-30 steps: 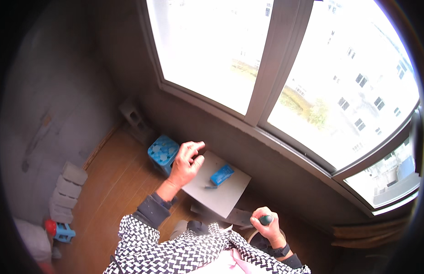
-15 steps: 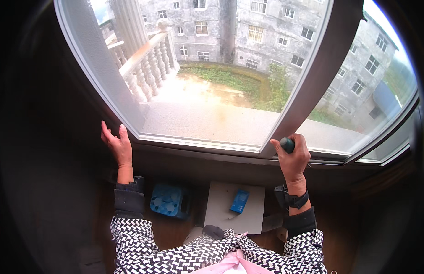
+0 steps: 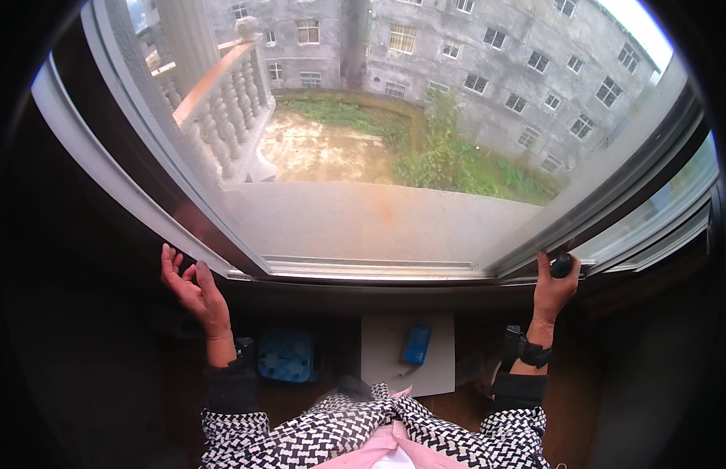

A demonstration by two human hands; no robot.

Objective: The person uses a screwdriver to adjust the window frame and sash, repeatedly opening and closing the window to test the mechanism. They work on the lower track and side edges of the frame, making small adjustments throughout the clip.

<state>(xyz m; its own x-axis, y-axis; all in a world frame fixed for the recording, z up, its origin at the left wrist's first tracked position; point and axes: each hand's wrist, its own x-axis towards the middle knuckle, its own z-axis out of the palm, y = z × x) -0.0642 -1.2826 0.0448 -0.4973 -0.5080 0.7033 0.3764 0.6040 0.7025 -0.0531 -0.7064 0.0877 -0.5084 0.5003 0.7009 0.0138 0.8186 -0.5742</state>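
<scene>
At the window frame [image 3: 375, 273], 4 o'clock, right hand [image 3: 552, 293] holds green handle [image 3: 562, 266], left hand [image 3: 199, 291], at 8, is half-spread; what remains, unclear.

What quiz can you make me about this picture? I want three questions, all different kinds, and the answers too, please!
1. Which hand holds the dark green thing?
2. True or false: the blue box lies on the pale table.
3. Fill in the blank: in the picture, the blue stool is to the ____ of the table.

Key:
1. The right hand.
2. True.
3. left
</scene>
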